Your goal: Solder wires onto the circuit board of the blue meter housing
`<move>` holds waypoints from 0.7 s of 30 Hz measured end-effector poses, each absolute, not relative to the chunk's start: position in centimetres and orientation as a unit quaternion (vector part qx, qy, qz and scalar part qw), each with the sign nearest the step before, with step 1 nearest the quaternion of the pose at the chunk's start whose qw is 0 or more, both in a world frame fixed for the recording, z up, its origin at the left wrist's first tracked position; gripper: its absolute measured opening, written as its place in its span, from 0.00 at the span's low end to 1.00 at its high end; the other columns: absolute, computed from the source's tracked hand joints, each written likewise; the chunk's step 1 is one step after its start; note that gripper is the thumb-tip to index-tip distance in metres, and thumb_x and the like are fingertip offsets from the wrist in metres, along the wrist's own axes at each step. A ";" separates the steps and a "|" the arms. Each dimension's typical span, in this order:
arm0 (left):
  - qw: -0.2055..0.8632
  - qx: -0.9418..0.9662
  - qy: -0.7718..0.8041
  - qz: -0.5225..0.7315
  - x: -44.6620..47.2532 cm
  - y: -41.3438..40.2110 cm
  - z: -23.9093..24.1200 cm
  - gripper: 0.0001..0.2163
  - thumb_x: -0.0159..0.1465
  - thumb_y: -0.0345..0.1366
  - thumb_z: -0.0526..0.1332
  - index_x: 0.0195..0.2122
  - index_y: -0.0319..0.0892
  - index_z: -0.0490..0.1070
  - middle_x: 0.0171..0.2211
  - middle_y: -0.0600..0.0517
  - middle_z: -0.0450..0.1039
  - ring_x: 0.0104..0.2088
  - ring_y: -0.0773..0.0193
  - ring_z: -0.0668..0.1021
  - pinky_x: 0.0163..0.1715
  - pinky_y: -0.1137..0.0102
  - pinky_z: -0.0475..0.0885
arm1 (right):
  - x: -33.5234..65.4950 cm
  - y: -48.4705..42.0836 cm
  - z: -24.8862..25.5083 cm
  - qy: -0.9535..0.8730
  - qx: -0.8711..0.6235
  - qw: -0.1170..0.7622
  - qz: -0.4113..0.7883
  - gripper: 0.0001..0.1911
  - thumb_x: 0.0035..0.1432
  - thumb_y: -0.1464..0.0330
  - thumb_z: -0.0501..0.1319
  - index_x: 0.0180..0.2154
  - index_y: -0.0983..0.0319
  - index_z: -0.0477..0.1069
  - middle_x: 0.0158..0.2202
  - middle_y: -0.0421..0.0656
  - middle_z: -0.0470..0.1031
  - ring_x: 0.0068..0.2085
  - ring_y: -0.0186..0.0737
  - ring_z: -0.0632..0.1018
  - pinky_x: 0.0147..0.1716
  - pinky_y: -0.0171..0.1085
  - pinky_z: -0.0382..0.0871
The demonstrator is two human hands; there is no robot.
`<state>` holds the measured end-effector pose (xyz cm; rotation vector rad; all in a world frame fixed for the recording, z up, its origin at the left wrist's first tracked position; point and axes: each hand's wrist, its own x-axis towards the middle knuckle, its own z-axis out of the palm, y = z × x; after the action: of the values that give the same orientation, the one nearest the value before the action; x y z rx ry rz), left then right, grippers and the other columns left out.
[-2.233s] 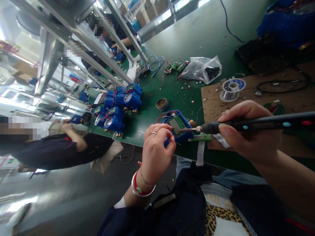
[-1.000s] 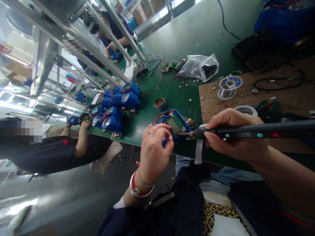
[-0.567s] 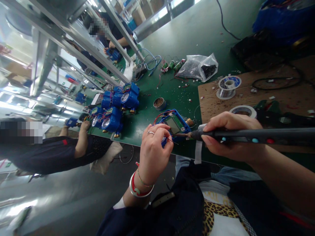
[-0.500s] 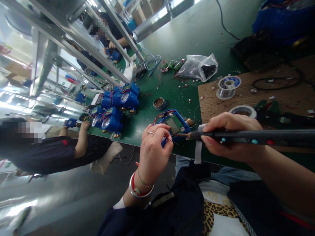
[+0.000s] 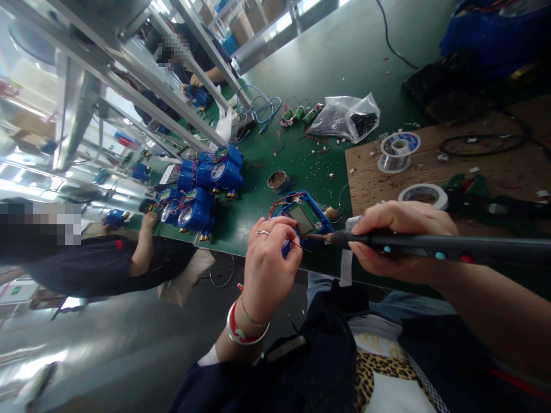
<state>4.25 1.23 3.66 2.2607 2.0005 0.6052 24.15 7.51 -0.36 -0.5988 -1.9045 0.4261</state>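
A blue device with a green circuit board and small display [image 5: 305,217] lies at the near edge of the green table [image 5: 344,63]. My left hand [image 5: 271,269] pinches a thin wire at the device's near left corner. My right hand [image 5: 402,241] grips a black soldering iron [image 5: 434,246] with coloured buttons. Its tip rests on the board's near right edge.
Several finished blue devices [image 5: 206,186] are stacked to the left. A small round tin [image 5: 279,181], a solder spool [image 5: 395,151], a tape roll [image 5: 424,195], a wooden board [image 5: 469,166] and a plastic bag [image 5: 348,117] lie around. Co-workers sit left [image 5: 107,261] and far across [image 5: 198,63].
My right hand and the iron have slid a little left and lower, its tip staying at the board's edge. The co-worker's arm on the left has shifted.
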 end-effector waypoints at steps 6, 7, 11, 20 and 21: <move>0.026 0.735 0.649 0.195 4.3 1.2 3.7 0.06 0.60 0.24 0.57 0.31 0.42 0.65 0.42 0.49 0.73 0.46 0.60 0.74 0.57 0.54 0.63 | 24.1 7.4 -0.3 -0.794 -0.253 0.522 0.182 0.08 0.53 0.71 0.62 0.32 0.56 0.63 0.22 0.36 0.73 0.20 0.35 0.73 0.19 0.36 0.67; 0.026 0.735 0.649 0.194 4.2 1.2 3.7 0.06 0.60 0.24 0.57 0.31 0.42 0.65 0.43 0.50 0.73 0.46 0.60 0.74 0.57 0.55 0.63 | 24.1 7.4 -0.2 -0.793 -0.253 0.523 0.182 0.08 0.53 0.72 0.61 0.32 0.56 0.63 0.22 0.36 0.73 0.20 0.35 0.73 0.18 0.35 0.67; 0.028 0.735 0.650 0.193 4.2 1.2 3.6 0.05 0.60 0.25 0.57 0.31 0.42 0.65 0.43 0.49 0.73 0.46 0.60 0.74 0.56 0.55 0.64 | 24.3 7.6 -0.1 -0.783 -0.250 0.541 0.177 0.07 0.52 0.71 0.62 0.31 0.56 0.64 0.23 0.36 0.73 0.19 0.33 0.72 0.17 0.33 0.66; 0.028 0.735 0.650 0.193 4.2 1.1 3.6 0.05 0.60 0.25 0.57 0.31 0.42 0.66 0.43 0.50 0.74 0.46 0.61 0.74 0.57 0.55 0.63 | 24.6 7.9 -0.7 -0.762 -0.271 0.562 0.174 0.06 0.52 0.66 0.63 0.30 0.57 0.66 0.23 0.37 0.74 0.18 0.32 0.71 0.16 0.33 0.64; 0.029 0.734 0.651 0.193 4.1 1.1 3.6 0.05 0.60 0.25 0.57 0.31 0.42 0.66 0.43 0.49 0.74 0.46 0.61 0.74 0.57 0.54 0.63 | 24.6 7.9 -0.7 -0.765 -0.269 0.559 0.175 0.06 0.52 0.67 0.63 0.31 0.57 0.66 0.23 0.37 0.74 0.18 0.32 0.71 0.16 0.32 0.64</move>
<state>4.15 1.09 3.57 2.2632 2.0072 0.5949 24.57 7.86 -0.69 -0.6341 -1.8028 0.4127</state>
